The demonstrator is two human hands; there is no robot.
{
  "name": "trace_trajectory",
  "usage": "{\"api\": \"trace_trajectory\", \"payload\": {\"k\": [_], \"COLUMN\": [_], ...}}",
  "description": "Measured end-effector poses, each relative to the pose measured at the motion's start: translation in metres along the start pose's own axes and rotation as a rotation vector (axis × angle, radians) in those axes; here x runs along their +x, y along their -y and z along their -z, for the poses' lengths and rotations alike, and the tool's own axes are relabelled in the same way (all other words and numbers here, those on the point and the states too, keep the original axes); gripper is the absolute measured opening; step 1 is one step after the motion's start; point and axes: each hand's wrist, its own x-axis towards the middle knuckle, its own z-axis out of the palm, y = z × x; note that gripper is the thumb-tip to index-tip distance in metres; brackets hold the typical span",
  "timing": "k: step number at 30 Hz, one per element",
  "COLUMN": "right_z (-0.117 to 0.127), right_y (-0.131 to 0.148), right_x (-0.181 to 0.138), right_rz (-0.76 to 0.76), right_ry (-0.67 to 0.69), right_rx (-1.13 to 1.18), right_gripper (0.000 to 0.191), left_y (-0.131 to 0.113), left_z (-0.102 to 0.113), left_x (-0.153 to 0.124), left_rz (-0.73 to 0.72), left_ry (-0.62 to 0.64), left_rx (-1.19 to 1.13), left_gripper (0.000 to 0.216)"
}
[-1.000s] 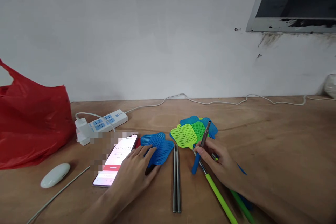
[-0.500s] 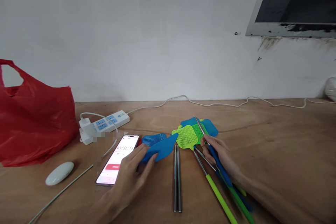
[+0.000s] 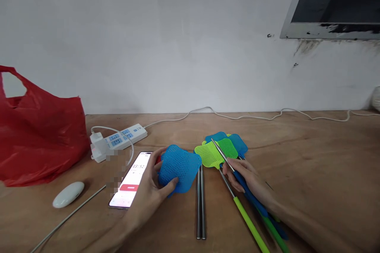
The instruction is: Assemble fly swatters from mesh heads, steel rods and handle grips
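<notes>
A blue perforated fly swatter head (image 3: pixel 180 168) is gripped in my left hand (image 3: pixel 152 184), thumb on its near face, tilted above the table. My right hand (image 3: pixel 247 178) is closed around a blue handle with a metal rod (image 3: pixel 222 153) sticking out toward the upper left. Beneath that rod lies a lime fly swatter head (image 3: pixel 208 155), joined to a lime handle (image 3: pixel 251 223). A green swatter head (image 3: pixel 229 148) and blue swatter heads (image 3: pixel 239 145) overlap behind it. Between my hands, two metal rods (image 3: pixel 201 205) lie side by side. A bit of red shows behind my left fingers.
A phone showing a timer (image 3: pixel 130 185) lies left of my left hand. Farther left are a white power strip (image 3: pixel 138 132) with a plugged-in charger, a white oval object (image 3: pixel 68 195) and a red plastic bag (image 3: pixel 41 138). A white cable (image 3: pixel 243 117) runs along the wall.
My left hand has turned the blue swatter head from nearly edge-on to face me. My right hand has shifted slightly left and down with the rod, whose tip now crosses the lime head.
</notes>
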Motion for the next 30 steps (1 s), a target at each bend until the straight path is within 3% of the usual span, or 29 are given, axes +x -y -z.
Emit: {"api": "trace_trajectory", "payload": {"k": [3,10,17,21,26,30], "right_z": [0.001,-0.001,-0.002,-0.003,-0.004,-0.005], "right_y": [-0.001,0.001,0.007,0.008,0.009,0.011], "right_x": [0.000,0.000,-0.003,-0.008,-0.013,-0.013], "right_rz": [0.011,0.026,-0.061,-0.159,-0.217,-0.204], "right_ry": [0.001,-0.001,0.088,0.212,0.332,0.339], "right_rx": [-0.011,-0.057,-0.137,-0.162,-0.175,-0.175], "right_gripper": [0.043,0.045,0.046,0.047,0.044,0.041], "left_y": [-0.002,-0.006,-0.004,-0.005,-0.004,-0.005], "left_z": [0.000,0.000,0.001,0.000,0.001,-0.001], "left_x": [0.002,0.001,0.007,0.007,0.008,0.007], "left_rz": [0.036,0.079,0.102,0.144,0.195,0.238], "left_ry": [-0.016,-0.017,-0.069,-0.132,-0.215,-0.200], "left_rx": [-0.043,-0.129,-0.266,-0.353,-0.377,-0.383], "left_gripper": [0.061,0.030,0.026,0.033,0.062,0.069]}}
